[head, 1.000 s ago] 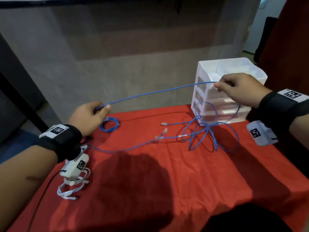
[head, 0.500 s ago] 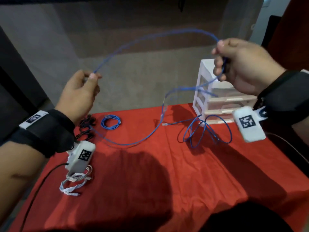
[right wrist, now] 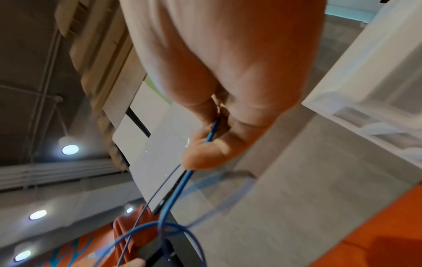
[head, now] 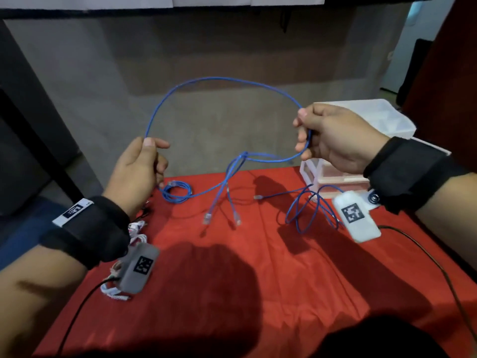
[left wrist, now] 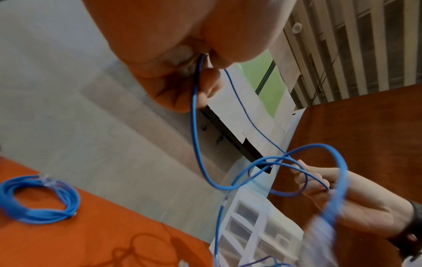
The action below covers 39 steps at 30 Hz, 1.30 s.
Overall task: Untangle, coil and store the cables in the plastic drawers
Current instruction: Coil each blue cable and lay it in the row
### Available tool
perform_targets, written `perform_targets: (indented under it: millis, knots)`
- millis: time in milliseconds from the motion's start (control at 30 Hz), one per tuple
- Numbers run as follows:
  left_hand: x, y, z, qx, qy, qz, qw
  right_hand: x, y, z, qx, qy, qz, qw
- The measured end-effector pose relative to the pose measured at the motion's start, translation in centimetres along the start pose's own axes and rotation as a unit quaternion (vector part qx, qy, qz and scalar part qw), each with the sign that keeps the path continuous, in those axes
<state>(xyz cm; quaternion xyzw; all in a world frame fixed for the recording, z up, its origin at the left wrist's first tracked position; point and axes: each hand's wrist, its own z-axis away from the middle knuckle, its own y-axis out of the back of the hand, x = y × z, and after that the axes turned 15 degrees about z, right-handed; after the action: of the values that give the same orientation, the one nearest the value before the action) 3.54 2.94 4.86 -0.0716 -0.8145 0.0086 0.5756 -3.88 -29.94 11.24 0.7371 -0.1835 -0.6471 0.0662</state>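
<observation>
i pinch the blue cable (head: 219,80) in my left hand (head: 136,171) and right hand (head: 333,136), its arch spanning across between them, the tangle (head: 241,157) hanging nearer my right.

- Blue cable (head: 219,80): thin, raised off the red cloth, arched between both hands; its lower run crosses itself, two clear plug ends dangling.
- Coiled blue cable (head: 176,193): flat, far left.
- Loose blue loops (head: 307,210): beside drawers.
- White plastic drawers (head: 374,120): upright, far right.
</observation>
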Motion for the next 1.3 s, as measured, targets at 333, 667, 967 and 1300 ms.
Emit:
perform_targets:
  millis: [333,667,967,1300]
  knots:
    - [-2.9,0.8,4.9,-0.054,0.138,0.021,0.989,5.5,-3.2,2.1,-0.005,-0.105,-0.089,0.99]
    - [-4.0,-4.2,10.7,-0.106,-0.154,-0.153,0.97,5.1,-7.4,3.4,-0.018,-0.11,-0.167,0.98]
    - [-4.6,-6.5,7.4,-0.217,0.054,-0.057,0.973,3.3,-7.1,4.1,-0.031,-0.088,-0.175,0.98]
    - [-4.5,-3.5,5.0,-0.199,0.177,-0.026,0.964,3.8,-2.6,2.8,0.039,-0.073,-0.111,0.99]
